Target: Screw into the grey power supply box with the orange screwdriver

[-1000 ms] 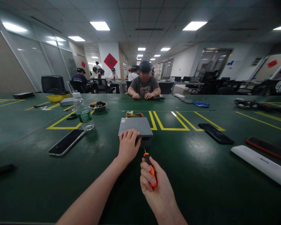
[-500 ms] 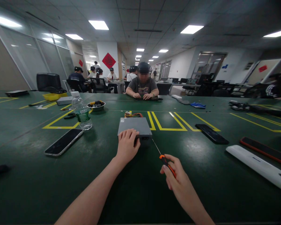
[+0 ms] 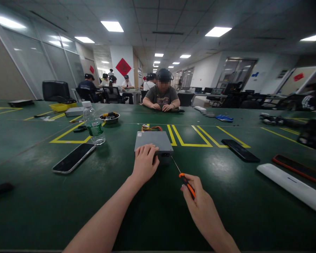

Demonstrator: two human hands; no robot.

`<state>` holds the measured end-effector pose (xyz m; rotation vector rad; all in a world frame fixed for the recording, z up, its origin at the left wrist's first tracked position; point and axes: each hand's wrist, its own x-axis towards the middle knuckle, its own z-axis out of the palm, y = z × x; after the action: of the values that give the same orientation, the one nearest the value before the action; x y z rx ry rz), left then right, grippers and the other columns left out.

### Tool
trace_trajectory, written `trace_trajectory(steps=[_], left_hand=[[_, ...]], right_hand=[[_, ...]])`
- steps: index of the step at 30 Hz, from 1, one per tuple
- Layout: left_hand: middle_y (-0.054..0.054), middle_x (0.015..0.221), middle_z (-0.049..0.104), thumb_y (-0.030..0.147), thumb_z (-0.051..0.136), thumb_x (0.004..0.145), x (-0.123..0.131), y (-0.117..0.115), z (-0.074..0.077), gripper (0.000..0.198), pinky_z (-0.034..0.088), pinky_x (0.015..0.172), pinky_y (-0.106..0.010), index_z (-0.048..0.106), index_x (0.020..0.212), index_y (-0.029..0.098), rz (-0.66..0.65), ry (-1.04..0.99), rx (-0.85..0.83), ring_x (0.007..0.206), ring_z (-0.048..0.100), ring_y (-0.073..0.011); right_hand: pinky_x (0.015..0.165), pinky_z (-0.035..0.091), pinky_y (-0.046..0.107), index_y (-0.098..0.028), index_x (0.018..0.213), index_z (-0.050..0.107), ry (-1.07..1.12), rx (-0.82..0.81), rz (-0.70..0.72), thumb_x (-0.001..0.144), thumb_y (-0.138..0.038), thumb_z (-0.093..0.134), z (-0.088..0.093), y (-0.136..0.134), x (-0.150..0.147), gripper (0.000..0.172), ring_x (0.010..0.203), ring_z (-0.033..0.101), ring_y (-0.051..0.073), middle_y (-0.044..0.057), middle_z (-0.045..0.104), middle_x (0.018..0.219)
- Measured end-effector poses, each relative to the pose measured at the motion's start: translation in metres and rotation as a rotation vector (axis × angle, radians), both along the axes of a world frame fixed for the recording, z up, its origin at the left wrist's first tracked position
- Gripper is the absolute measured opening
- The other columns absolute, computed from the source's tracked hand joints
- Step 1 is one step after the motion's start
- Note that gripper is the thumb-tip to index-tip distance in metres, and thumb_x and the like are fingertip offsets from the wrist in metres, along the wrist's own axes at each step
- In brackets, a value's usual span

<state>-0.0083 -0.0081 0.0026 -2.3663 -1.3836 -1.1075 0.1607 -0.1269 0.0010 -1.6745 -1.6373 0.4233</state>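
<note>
A grey metal computer power supply [image 3: 158, 140] lies flat on the green table, its socket side toward me and coloured cables [image 3: 152, 128] behind it. My left hand [image 3: 145, 163] grips its near left part, with fingers over the top and the thumb at the front face. In my right hand [image 3: 198, 193] is a screwdriver [image 3: 187, 185] with an orange and black handle, fingers closed round it. Its thin shaft points up and left to the lower right corner of the power supply's front. Whether the tip sits in a screw is too small to tell.
To the left are a phone [image 3: 74, 158], a water bottle [image 3: 95, 128] and a metal bowl [image 3: 110, 117] of small items. On the right lie another phone [image 3: 240, 150], a white long case [image 3: 289, 188] and a blurred dark object [image 3: 313, 135]. A person [image 3: 163, 93] sits opposite.
My view has shifted slightly. The right hand has turned a little on the screwdriver handle, while the left stays on the power supply. A dark blurred object has come in at the right edge.
</note>
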Motion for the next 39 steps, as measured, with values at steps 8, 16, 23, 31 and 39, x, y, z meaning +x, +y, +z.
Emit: trace_trajectory(steps=[8, 16, 23, 31, 39], left_hand=[[-0.005, 0.111, 0.055, 0.016, 0.048, 0.078, 0.0, 0.0, 0.0, 0.026, 0.033, 0.094, -0.037, 0.053, 0.103, 0.022, -0.008, -0.004, -0.006, 0.107, 0.048, -0.0205], [-0.006, 0.116, 0.054, 0.017, 0.048, 0.078, 0.0, 0.0, -0.001, 0.028, 0.032, 0.096, -0.038, 0.052, 0.106, 0.022, 0.001, 0.007, -0.012, 0.11, 0.048, -0.0205], [-0.005, 0.125, 0.052, 0.014, 0.044, 0.079, 0.0, 0.001, -0.001, 0.027, 0.025, 0.103, -0.04, 0.051, 0.104, 0.022, -0.026, 0.03, 0.004, 0.121, 0.041, -0.0196], [-0.003, 0.123, 0.055, 0.015, 0.045, 0.079, 0.0, 0.0, 0.0, 0.028, 0.026, 0.102, -0.039, 0.05, 0.106, 0.022, -0.023, 0.03, -0.008, 0.119, 0.043, -0.0187], [-0.005, 0.123, 0.054, 0.019, 0.044, 0.082, 0.001, -0.003, 0.004, 0.039, 0.031, 0.096, -0.04, 0.045, 0.121, 0.023, -0.011, 0.047, 0.001, 0.115, 0.045, -0.0211]], right_hand=[[0.065, 0.049, 0.031, -0.02, 0.109, 0.043, -0.043, 0.003, 0.006, 0.087, -0.035, 0.032, 0.0, -0.001, 0.0, 0.029, 0.076, 0.065, 0.019, 0.007, 0.065, 0.089], [0.063, 0.05, 0.031, -0.02, 0.111, 0.046, -0.14, 0.099, -0.035, 0.087, -0.031, 0.034, -0.007, 0.001, 0.002, 0.029, 0.083, 0.064, 0.021, 0.008, 0.063, 0.098], [0.071, 0.051, 0.032, -0.02, 0.112, 0.045, -0.16, 0.119, -0.026, 0.087, -0.029, 0.033, -0.013, 0.002, 0.003, 0.029, 0.09, 0.063, 0.02, 0.008, 0.062, 0.103], [0.069, 0.051, 0.032, -0.02, 0.112, 0.046, -0.151, 0.15, -0.041, 0.087, -0.029, 0.035, -0.014, 0.002, 0.002, 0.029, 0.085, 0.064, 0.02, 0.008, 0.063, 0.099], [0.055, 0.049, 0.028, -0.022, 0.11, 0.05, -0.149, 0.189, -0.091, 0.087, -0.031, 0.035, -0.012, 0.001, 0.002, 0.028, 0.073, 0.062, 0.018, 0.007, 0.057, 0.097]])
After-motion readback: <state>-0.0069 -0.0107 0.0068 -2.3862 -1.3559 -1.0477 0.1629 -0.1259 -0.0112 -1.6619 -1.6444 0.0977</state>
